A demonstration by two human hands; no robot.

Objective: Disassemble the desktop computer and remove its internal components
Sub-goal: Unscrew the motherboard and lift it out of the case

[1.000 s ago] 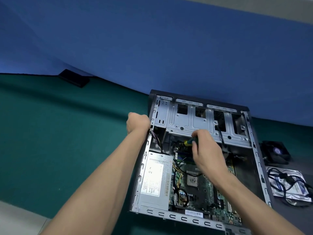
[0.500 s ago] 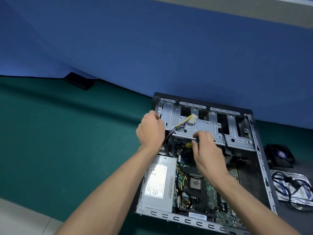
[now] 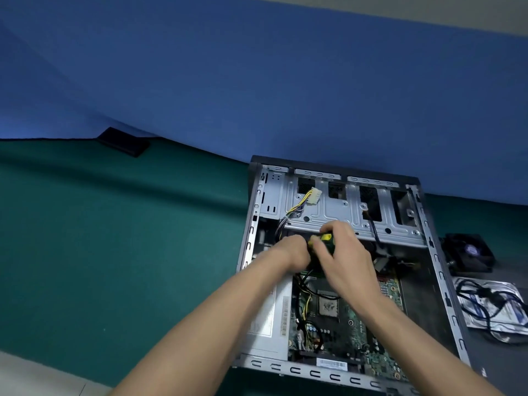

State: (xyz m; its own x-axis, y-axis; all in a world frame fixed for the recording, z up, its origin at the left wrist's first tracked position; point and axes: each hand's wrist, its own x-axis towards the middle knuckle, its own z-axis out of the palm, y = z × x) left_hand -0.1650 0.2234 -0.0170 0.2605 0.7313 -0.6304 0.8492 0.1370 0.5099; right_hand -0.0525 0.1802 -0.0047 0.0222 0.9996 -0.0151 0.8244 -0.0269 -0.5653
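Far to your left a small black box [image 3: 123,141] lies on the green table [image 3: 114,238], well apart from the work. The computer case [image 3: 337,267] lies open on its side, its far end against the blue backdrop [image 3: 257,81].

Along the case's left side sits the silver power supply [image 3: 268,318]. From near it a bundle of coloured wires runs up over the metal drive cage [image 3: 343,212] and ends in a loose white plug [image 3: 313,196], lying free on the cage.

Your left hand [image 3: 291,251] is curled just under the cage's front edge. What its fingers hold is hidden, so I cannot tell whether they grip anything. Touching it on the right, your right hand [image 3: 343,258] is wrapped round a screwdriver [image 3: 324,240] with a green and yellow handle.

The relation that matters: the handle's end points up and away from you, so the shaft, hidden by your hands, probably runs down into the case toward the circuit board [image 3: 343,318]. Whatever you are working on lies beneath both hands, at the board's far edge under the cage lip. The right hand drives; the left is placed to steady the tip or catch a screw.

Further right, outside the case, a black fan [image 3: 468,252] and a drive wrapped in black cables [image 3: 494,307] lie on the table, already out.
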